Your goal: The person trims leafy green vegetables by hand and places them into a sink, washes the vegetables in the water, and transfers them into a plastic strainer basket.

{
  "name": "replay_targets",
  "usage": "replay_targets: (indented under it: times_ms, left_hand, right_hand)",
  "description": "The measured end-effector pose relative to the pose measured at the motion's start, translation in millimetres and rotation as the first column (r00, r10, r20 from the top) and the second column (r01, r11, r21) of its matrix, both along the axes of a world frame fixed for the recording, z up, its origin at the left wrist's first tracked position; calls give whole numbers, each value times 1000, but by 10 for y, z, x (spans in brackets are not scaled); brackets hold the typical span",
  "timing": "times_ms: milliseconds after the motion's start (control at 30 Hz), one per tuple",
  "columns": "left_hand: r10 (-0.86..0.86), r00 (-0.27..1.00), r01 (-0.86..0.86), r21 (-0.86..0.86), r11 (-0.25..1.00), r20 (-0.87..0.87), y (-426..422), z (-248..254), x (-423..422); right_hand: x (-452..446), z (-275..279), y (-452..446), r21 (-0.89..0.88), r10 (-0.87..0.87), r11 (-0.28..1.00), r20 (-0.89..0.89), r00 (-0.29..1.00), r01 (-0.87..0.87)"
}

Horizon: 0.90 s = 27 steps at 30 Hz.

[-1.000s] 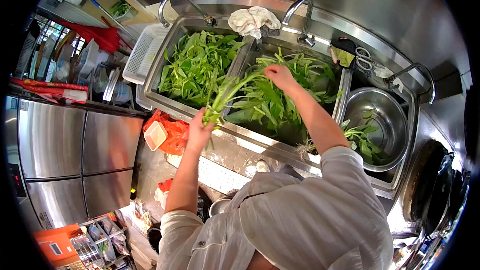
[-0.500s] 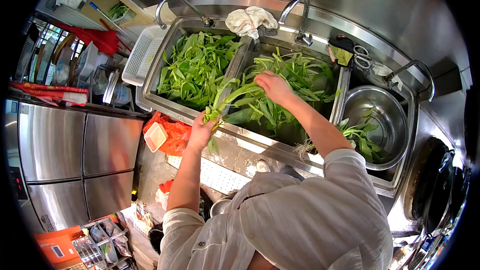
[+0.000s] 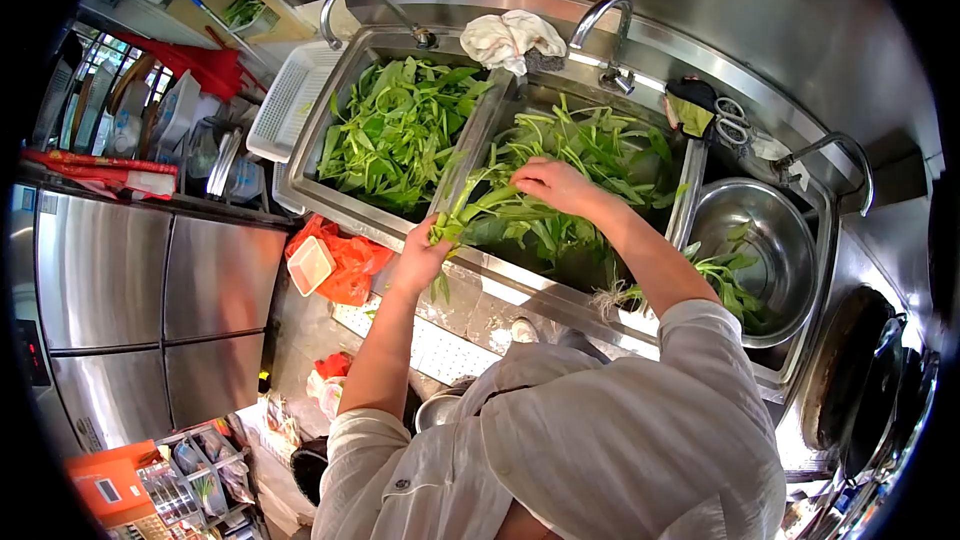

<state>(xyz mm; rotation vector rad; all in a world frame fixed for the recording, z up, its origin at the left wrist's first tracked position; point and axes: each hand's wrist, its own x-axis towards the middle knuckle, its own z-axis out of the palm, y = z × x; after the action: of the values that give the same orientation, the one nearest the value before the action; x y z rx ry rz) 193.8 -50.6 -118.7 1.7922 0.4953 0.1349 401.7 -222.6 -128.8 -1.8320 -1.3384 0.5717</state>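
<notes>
My left hand [image 3: 423,257] is closed around a small bunch of leafy green stalks [image 3: 480,202] over the front rim of the sinks. The stalks slant up to my right hand [image 3: 552,183], whose fingers are closed at their upper end, above the middle basin [image 3: 640,100]. Long-stemmed leafy greens [image 3: 590,140] lie in water in that basin. A thick heap of cut greens [image 3: 400,130] fills the left basin. Further right, a few leafy stalks with pale roots [image 3: 725,275] rest on the rim of a steel bowl [image 3: 760,215].
Three curved taps line the back, the middle tap [image 3: 600,25] behind the middle basin. A white cloth [image 3: 510,38] and scissors [image 3: 732,120] lie on the back ledge. At left are a white basket [image 3: 290,105], a red plastic bag [image 3: 355,262] and a steel fridge [image 3: 110,290].
My left hand has come in to the right, nearer my right hand. The right hand has shifted slightly right and down, still at the stalks. The whole view has turned a little.
</notes>
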Motion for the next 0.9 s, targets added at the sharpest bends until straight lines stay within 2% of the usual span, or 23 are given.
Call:
replay_targets:
  times_ms: [33,100,167,233,267,333,400,433,467,500,533,567,633,667,733,767,833,867,900]
  left_hand:
    - [5,1000,-5,1,1000,1,3,37,16]
    - [-22,999,27,149,988,-32,-27,86,37]
    - [-24,1000,28,212,977,-20,-47,53,59]
    - [-36,999,31,325,945,11,-139,89,128]
    - [-34,999,29,323,946,8,-201,46,152]
    - [74,996,-87,300,950,56,-271,-26,244]
    - [75,996,-87,275,957,52,-262,1,235]
    - [62,998,-68,239,969,32,-261,20,222]
    - [45,999,-46,199,979,12,-266,19,213]
    - [34,999,-35,180,983,10,-235,-50,218]
    - [33,999,-34,177,984,8,-232,-24,233]
    - [0,1000,3,194,981,-19,-240,35,245]
    - [-40,998,48,209,977,-41,-235,72,287]
    - [-66,996,76,201,977,-52,-227,77,300]
    - [-94,994,105,195,975,-64,-212,81,337]
    - [-124,991,133,230,964,-52,-205,74,359]
    - [-160,986,165,265,950,-43,-236,109,385]
    - [-38,998,35,-45,998,-51,-290,146,412]
    - [76,992,-105,-346,932,-96,-336,169,447]
  right_hand:
    - [-6,-9,6,8,11,1000,17,1000,-11]
    - [-38,8,5,-23,4,1000,33,999,-3]
    - [-65,10,27,-52,-8,999,52,999,10]
    - [-98,-39,89,-219,-262,942,-12,965,253]
    - [-28,-160,96,-221,-260,943,-14,966,250]
    - [286,-357,60,-366,-651,724,-80,755,585]
    - [407,-423,-44,-181,-707,649,217,673,739]
    - [417,-453,-64,-169,-449,786,505,737,594]
    - [375,-505,-97,-176,-447,786,502,741,593]
    - [229,-299,-120,-3,-383,907,409,828,421]
    - [105,-142,-123,190,-285,954,333,899,232]
    - [10,-78,-111,187,-286,954,332,899,234]
    - [-94,31,-85,102,-3,994,282,959,-27]
    - [-103,86,-83,101,-8,995,283,959,-22]
    - [-125,160,-59,100,157,980,126,980,-170]
    - [-158,116,-21,47,151,987,52,987,-153]
    - [-192,-63,33,69,83,994,63,995,-87]
    - [-192,-139,50,91,17,996,75,997,-24]
    - [-225,-131,61,92,13,996,76,997,-20]
